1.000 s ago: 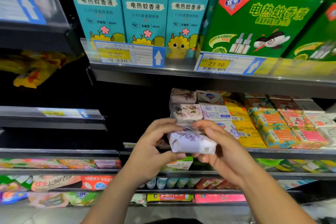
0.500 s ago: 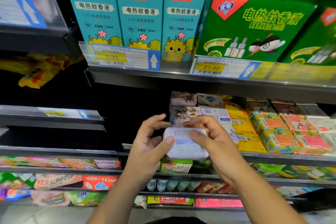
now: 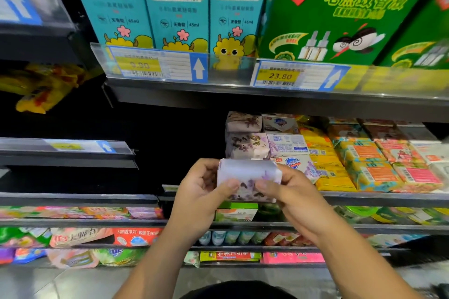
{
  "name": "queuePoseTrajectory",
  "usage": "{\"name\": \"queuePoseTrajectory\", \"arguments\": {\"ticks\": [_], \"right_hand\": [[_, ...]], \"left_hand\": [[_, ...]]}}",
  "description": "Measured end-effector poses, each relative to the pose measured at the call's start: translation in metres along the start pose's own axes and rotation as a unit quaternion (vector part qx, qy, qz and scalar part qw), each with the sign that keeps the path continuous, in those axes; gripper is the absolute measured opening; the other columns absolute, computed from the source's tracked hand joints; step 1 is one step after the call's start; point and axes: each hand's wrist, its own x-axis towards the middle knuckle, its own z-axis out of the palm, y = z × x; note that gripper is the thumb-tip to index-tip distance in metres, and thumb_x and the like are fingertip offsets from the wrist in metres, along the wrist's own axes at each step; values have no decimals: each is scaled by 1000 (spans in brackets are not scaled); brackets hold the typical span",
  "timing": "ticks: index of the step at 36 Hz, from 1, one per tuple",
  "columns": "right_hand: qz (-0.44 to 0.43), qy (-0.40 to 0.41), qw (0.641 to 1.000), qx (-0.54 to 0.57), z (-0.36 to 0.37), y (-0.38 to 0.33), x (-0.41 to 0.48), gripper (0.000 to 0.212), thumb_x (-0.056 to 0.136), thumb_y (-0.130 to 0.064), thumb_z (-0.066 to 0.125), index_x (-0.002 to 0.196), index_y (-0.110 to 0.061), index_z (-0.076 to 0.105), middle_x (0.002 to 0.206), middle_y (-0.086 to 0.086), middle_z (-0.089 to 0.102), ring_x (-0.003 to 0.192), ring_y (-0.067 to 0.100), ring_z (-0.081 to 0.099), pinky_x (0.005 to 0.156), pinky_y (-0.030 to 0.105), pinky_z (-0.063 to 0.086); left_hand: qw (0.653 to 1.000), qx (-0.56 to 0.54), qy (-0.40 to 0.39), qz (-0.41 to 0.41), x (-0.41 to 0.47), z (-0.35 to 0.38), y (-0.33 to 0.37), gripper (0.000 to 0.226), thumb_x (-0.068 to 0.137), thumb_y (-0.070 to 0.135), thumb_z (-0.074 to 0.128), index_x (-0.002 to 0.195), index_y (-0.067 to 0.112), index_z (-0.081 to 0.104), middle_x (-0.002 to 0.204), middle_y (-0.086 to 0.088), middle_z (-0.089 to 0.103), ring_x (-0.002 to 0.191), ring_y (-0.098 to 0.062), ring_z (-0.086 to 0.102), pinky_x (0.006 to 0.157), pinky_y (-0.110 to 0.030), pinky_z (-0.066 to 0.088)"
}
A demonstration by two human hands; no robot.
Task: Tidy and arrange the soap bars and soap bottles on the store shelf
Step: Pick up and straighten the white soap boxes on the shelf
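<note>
Both hands clamp one soap bar [image 3: 249,179], white wrapper w/ purple flowers. Left hand [image 3: 199,192] curls round its left end, thumb on the front face; right hand [image 3: 295,195] grips the right end, thumb also on front. Bar is held in the air, just in front of the soap shelf [image 3: 379,198]. Directly behind it: stack of matching floral bars [image 3: 245,144]. Right of stack: white Safeguard bars [image 3: 288,144], then yellow bars [image 3: 325,167]. Shelf above: teal boxes [image 3: 175,5], green box [image 3: 340,12].
</note>
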Motion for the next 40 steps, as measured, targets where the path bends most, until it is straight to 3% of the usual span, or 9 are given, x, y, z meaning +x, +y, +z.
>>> {"name": "queuePoseTrajectory", "arguments": {"ticks": [4,6,9,12,16,22,28,32,40], "right_hand": [[-20,30,999,21,6,-1,0,42,81,-17,71,122,-20,62,117,12,71,109,32,67,92,47,55],[-23,33,999,8,7,-1,-1,36,82,-19,70,116,-27,61,116,7,70,100,30,70,78,50,56],[10,23,999,35,10,-5,-4,18,83,-26,66,100,-20,67,100,8,69,73,22,67,49,31,50],[58,26,993,102,8,-6,-5,27,83,-31,64,102,-13,70,94,8,70,65,17,64,40,25,47],[74,-72,978,179,-3,-5,-6,56,68,-29,91,116,-8,70,97,19,69,64,24,65,51,26,57],[27,-57,993,-96,-5,-9,-7,54,69,-1,85,113,-30,70,116,3,72,110,21,68,89,32,55],[-30,25,989,-144,10,-2,-11,53,70,-1,86,114,-21,65,100,-6,74,91,11,70,74,23,55],[-12,18,994,-106,22,11,-11,61,68,0,88,117,-26,61,106,2,74,97,21,72,79,33,59],[-46,63,995,-60,7,3,-12,67,50,-14,92,109,-32,66,101,-1,75,89,22,72,72,31,59]], "left_hand": [[997,-69,-18,-19,0,2,2,62,70,32,77,126,22,51,118,10,66,106,-16,67,79,-26,57],[994,-75,-74,-20,-1,-2,2,66,67,28,82,125,14,54,120,11,66,109,-14,66,81,-25,56],[992,-27,-121,-17,-2,-15,-3,78,50,48,95,119,27,65,128,9,60,125,-15,57,92,-29,54],[986,107,-129,18,0,-21,-7,73,56,58,89,122,43,62,132,16,51,130,-14,52,99,-29,51],[987,139,-59,58,1,-19,-7,52,69,42,79,117,32,62,119,22,55,117,-7,57,94,-20,50],[998,33,-48,-9,-8,-10,3,51,71,41,75,118,26,60,113,10,68,105,-13,66,84,-24,55],[995,68,34,60,-9,-3,13,46,72,42,77,112,31,57,104,10,67,97,-15,67,76,-29,58],[986,119,53,102,-9,-2,15,57,65,43,82,113,43,51,106,14,61,102,-19,63,81,-32,56],[992,102,39,64,-11,-6,9,62,63,47,83,116,48,50,111,12,63,108,-16,63,86,-37,56]]}}
